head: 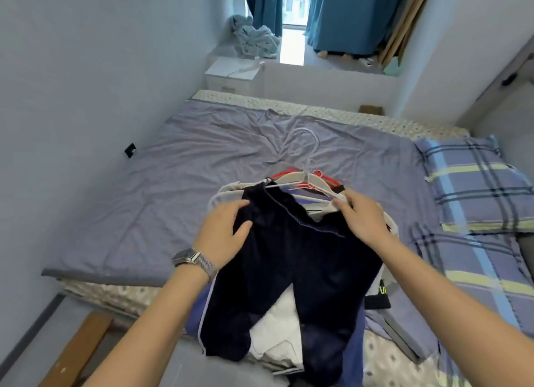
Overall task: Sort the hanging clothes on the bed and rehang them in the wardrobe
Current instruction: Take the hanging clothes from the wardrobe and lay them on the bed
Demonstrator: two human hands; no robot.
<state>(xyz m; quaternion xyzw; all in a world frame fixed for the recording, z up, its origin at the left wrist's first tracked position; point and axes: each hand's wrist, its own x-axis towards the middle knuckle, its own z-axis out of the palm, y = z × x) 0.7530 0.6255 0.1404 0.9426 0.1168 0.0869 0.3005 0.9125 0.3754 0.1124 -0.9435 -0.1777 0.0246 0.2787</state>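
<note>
A pair of dark navy trousers (291, 259) lies on top of a pile of clothes at the near edge of the bed (202, 161), waistband toward the far wall and legs trailing toward the person. A white stripe runs down the outer seam of the left leg. The waistband is clipped at its left end to a white hanger (306, 181), whose hook points away across the quilt. The left hand (225, 233) rests on the left side of the waistband, fingers fairly straight, thumb lying over the dark cloth; a metal-banded watch (193, 259) sits on that wrist. The right hand (361, 216) is at the right end of the waistband, its fingertips pinching the white hanger bar there. Under the trousers show a white garment (274, 334), something blue, and a black piece with green lettering (378, 294). A red hanger (289, 172) peeks out just behind the white one. Two plaid pillows (474, 184) lie to the right. Beyond the bed stand a white nightstand (234, 74) and teal curtains (344, 16).
</note>
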